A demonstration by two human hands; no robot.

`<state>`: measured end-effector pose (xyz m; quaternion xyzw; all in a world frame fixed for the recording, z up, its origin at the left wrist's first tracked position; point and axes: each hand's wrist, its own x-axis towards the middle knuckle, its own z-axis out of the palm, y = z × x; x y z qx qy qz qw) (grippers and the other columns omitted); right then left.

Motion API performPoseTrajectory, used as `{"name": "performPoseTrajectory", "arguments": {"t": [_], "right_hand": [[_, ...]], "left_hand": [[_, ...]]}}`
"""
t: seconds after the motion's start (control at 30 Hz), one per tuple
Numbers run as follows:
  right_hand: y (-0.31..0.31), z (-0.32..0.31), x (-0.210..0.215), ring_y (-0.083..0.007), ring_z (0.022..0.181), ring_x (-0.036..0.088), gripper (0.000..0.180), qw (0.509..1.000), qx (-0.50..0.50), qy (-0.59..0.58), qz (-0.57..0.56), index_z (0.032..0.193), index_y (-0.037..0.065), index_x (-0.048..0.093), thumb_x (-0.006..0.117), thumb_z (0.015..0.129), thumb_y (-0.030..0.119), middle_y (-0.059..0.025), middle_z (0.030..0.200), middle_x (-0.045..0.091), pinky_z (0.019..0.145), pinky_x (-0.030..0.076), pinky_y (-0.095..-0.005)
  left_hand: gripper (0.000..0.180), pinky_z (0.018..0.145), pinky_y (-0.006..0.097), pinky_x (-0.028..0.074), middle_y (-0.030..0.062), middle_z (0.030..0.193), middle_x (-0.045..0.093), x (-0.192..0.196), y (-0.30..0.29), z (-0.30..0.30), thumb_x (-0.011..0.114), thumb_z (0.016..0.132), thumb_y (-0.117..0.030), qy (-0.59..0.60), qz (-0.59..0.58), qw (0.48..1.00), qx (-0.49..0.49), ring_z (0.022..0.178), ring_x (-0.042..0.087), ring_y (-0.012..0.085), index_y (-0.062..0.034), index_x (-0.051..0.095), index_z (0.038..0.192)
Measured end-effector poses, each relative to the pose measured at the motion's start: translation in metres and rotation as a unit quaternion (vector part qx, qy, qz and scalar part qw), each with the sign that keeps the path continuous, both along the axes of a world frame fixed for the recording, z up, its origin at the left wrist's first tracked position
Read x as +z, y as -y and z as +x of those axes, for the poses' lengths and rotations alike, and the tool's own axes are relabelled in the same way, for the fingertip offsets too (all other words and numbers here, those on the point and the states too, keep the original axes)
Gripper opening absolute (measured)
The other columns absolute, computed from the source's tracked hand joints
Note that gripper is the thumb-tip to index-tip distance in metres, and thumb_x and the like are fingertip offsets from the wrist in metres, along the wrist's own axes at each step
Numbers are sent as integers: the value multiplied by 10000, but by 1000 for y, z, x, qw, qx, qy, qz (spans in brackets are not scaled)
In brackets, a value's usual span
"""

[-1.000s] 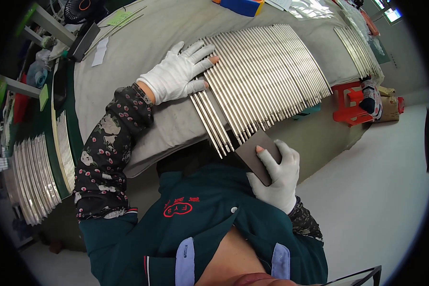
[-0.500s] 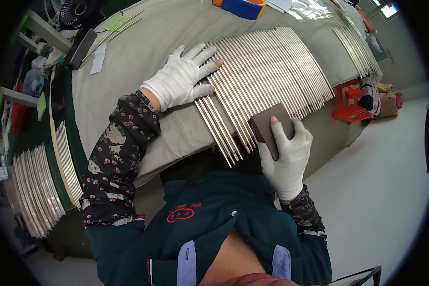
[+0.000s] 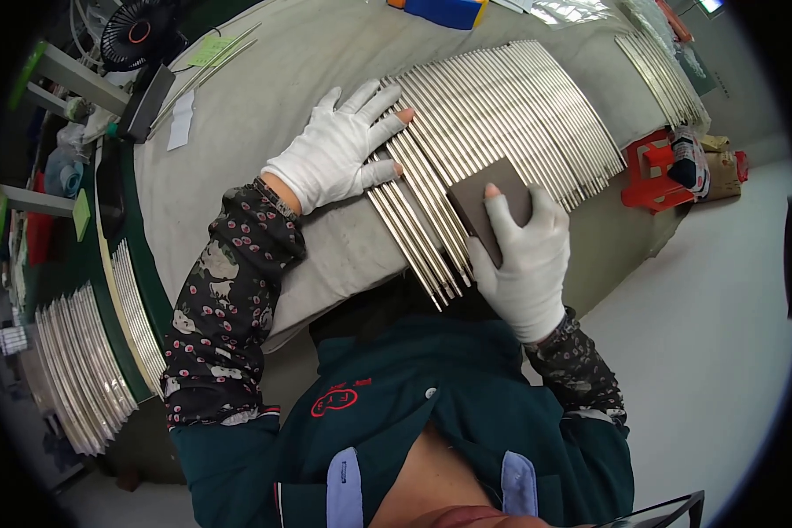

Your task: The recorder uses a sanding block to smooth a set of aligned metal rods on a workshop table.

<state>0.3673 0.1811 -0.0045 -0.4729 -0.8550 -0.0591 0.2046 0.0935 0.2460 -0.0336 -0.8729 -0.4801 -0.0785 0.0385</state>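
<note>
A: And there's the brown block, laid across the lower part of the silvery rods, and the gloved right hand is clamped on it!

B: The gloved left hand isn't gripping; its fingers are apart, spread over the rods' left edge, with a small separate group of rods just below the thumb

A: Any containers in play?

B: At lower left, packed rods that look wrapped in clear plastic; far right, a brown carton, and what's inside I can't tell

A: Now the change: a second ago that block is down at the rods' lower ends, and here it is up on top of them!

B: While the left hand stays at the same edge

A: Under it all, a pale grey cloth covers the table, with lower rod ends reaching past its edge

B: Further out, a black fan at upper left, a red stool beside the carton, and pale floor stretching off to the right
</note>
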Motion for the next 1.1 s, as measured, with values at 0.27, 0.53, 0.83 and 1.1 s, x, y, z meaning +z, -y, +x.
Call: {"name": "performPoseTrajectory", "arguments": {"t": [0.27,0.53,0.83,1.1], "right_hand": [[5,3,4,-379,1006,481,547,1000,-6,-8,-14,1221,130,564,739,718,253,-240,1191,445,811,445,-451],[38,57,15,-386,1060,461,636,998,6,-56,-8,1203,115,575,786,607,181,-240,1246,442,892,416,-456],[4,-9,10,-352,972,496,551,1000,-1,18,12,1188,123,593,751,687,290,-211,1128,476,755,446,-427],[39,55,18,-391,1048,457,621,998,16,-19,-53,1203,115,562,776,624,183,-239,1240,434,887,415,-466]], "left_hand": [[717,1082,580,232,168,1494,293,1,-3,1,356,906,-624,11,1,1000,-12,1377,265,379,-146,353,1439],[735,1081,595,208,176,1504,271,1,6,-8,306,915,-648,-11,-4,1000,-13,1382,254,393,-156,314,1462],[693,1089,558,224,169,1493,288,2,11,-7,335,930,-606,-2,-5,1000,-16,1374,270,388,-151,329,1453],[712,1094,567,214,162,1491,292,-1,9,-9,291,924,-640,-1,-4,1000,-4,1375,272,381,-177,305,1465]]}}
